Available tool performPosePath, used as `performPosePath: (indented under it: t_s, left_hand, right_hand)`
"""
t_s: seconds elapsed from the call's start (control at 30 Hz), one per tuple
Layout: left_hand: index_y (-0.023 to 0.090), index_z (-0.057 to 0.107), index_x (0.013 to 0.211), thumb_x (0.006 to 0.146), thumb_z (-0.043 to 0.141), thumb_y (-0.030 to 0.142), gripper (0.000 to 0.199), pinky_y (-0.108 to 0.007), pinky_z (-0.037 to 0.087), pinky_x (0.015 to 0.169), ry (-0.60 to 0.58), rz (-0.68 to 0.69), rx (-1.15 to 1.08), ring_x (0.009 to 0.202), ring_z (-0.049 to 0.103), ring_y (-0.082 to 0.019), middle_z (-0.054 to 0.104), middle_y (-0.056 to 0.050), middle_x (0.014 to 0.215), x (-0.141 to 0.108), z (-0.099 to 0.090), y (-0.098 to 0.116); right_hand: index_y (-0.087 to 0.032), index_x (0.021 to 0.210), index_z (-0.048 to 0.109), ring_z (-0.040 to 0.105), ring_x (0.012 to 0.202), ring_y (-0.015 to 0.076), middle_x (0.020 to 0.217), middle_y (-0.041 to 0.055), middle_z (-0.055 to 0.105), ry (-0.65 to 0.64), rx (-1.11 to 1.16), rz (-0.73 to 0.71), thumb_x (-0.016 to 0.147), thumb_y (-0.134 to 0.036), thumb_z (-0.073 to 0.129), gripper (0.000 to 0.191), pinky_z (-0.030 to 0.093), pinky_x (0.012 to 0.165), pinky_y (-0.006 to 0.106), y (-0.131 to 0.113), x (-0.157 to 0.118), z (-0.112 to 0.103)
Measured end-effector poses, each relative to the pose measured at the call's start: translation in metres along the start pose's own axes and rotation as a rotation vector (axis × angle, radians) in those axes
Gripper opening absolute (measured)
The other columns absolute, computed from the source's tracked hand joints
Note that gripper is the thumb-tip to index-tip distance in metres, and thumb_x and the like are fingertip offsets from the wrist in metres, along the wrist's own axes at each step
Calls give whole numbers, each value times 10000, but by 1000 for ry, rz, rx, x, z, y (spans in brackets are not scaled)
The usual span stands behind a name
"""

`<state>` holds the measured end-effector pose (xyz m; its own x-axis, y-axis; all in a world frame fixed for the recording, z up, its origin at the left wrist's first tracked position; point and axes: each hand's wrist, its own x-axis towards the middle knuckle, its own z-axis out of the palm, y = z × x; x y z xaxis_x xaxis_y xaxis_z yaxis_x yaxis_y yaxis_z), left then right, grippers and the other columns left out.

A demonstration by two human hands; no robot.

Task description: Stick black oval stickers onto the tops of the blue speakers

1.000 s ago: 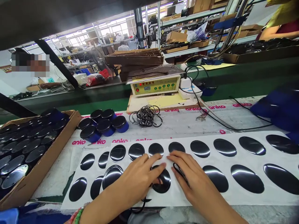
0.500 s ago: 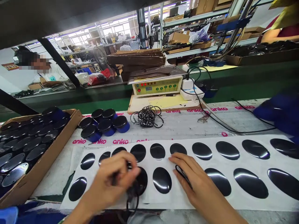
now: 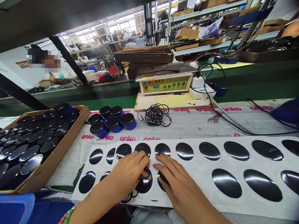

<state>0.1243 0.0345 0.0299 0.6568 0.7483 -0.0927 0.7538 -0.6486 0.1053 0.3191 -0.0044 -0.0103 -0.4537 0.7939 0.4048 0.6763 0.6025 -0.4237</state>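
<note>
My left hand [image 3: 134, 168] is closed, knuckles up, over a glossy black disc [image 3: 143, 185] on the white sheet [image 3: 184, 189]. Thin black rings [image 3: 130, 196] hang from under its fingers, partly hidden by the hand. To its right, my right hand [image 3: 178, 180] has its fingers extended and slightly apart, reaching over another black disc [image 3: 161, 179]. The fingertips cover part of that disc, and any ring under them is hidden. More black oval discs lie in two rows along the sheet.
A cardboard tray [image 3: 63, 146] of black-topped blue caps stands at left. Several loose caps [image 3: 113, 123] sit nearby, beside a tangle of black rings [image 3: 155, 115]. Behind are a control box [image 3: 167, 84] and cables. A person [image 3: 63, 67] sits at back left.
My left hand has lowered and moved right onto a disc with its rings. My right hand has shifted left over the neighbouring disc; the dark loop seen at its fingers is out of sight.
</note>
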Motion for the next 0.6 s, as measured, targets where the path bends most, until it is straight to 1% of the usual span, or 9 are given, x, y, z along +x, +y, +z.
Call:
performPosePath:
  t_s: [0.07,0.1,0.13,0.2,0.23,0.3,0.37,0.5,0.6]
  left_hand:
    - [182,536,852,793,557,23,171,-303,490,605,59,33,-15,757,582,-196,602,-18,862,0,-1,0]
    - [178,541,871,803,591,64,142,-307,494,617,102,36,-19,772,584,-197,614,-32,911,-1,0,0]
    - [177,551,938,805,624,103,168,-317,501,644,143,41,-9,805,588,-204,620,-51,1001,-2,1,1]
    - [194,531,1123,816,653,162,332,-348,508,727,201,84,36,904,584,-226,582,-78,1201,-5,6,2]
    - [206,510,1186,837,636,176,372,-359,502,761,213,122,57,931,575,-229,564,-77,1249,-7,8,3]
    - [206,511,1201,893,563,183,314,-353,487,769,220,203,54,899,562,-209,603,-56,1185,-8,13,4]
    - [182,542,1133,924,508,173,212,-326,470,738,244,238,-2,843,547,-185,634,-43,1071,-7,16,4]
    - [169,541,885,914,519,137,48,-280,427,651,325,264,-129,740,508,-149,635,-21,887,-6,17,3]
    - [184,466,751,885,592,221,188,-261,433,632,357,232,-351,714,516,-134,606,-9,806,-21,7,-6]
  right_hand:
    - [-151,1171,553,531,1207,251,1289,144,575,-36,-20,20,899,-123,439,296,540,928,440,4,1,2]
    - [-150,1173,556,530,1212,246,1293,145,574,-48,-22,28,904,-132,436,295,541,929,434,6,0,2]
    - [-151,1174,559,533,1211,243,1292,143,578,-52,-25,28,908,-142,435,294,544,927,428,9,-1,0]
    - [-160,1188,558,540,1207,238,1292,134,582,-57,-31,28,918,-164,436,297,547,923,426,12,-4,-4]
    - [-166,1197,554,545,1202,236,1293,128,584,-58,-33,34,923,-174,435,298,548,921,426,13,-6,-6]
    - [-178,1205,548,549,1199,230,1299,117,581,-59,-29,53,935,-199,435,293,552,916,422,14,-8,-8]
    - [-190,1204,544,546,1203,222,1307,106,576,-57,-21,69,942,-214,436,284,554,914,412,14,-10,-8]
    - [-195,1199,540,544,1204,213,1308,99,575,-53,-10,63,941,-216,444,276,551,922,409,14,-10,-7]
    - [-192,1187,550,554,1193,217,1298,105,584,-44,-11,60,937,-213,445,272,556,913,404,14,-10,-7]
